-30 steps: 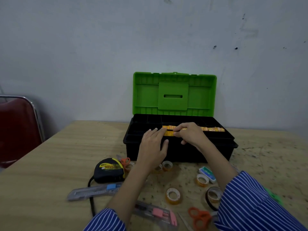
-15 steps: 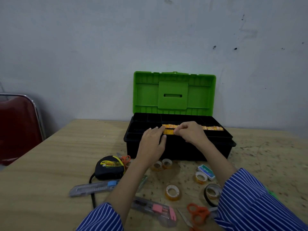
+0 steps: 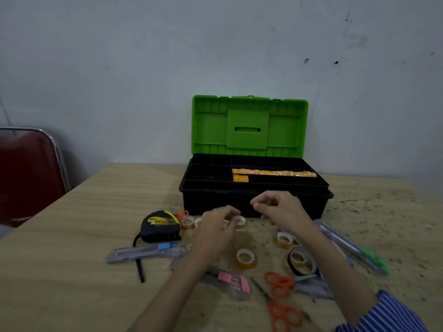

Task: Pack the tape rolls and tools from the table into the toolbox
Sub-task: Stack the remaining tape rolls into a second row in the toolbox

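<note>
Toolbox sits open at the back of the bench, green lid up, a row of small yellow packs in the tray. Everything else is out front of it.

Left hand is right over a small tape roll that sits just in front of the box wall, so that's the obvious next grab: it lies straight under the left fingers, roll standing on its flat side, hole up. Left fingers are loosely curled and look like they're touching it, but I can't tell if they've actually got hold. Right hand hovers just in front of the box, fingers half curled, holding nothing.

Count as far as I can see: five tape rolls, though one by the tape measure is partly hidden, so maybe more. Three pairs of orange scissors, the biggest at. Three utility knives: blue, pink, green. One tape measure. None of those packed yet.
</note>
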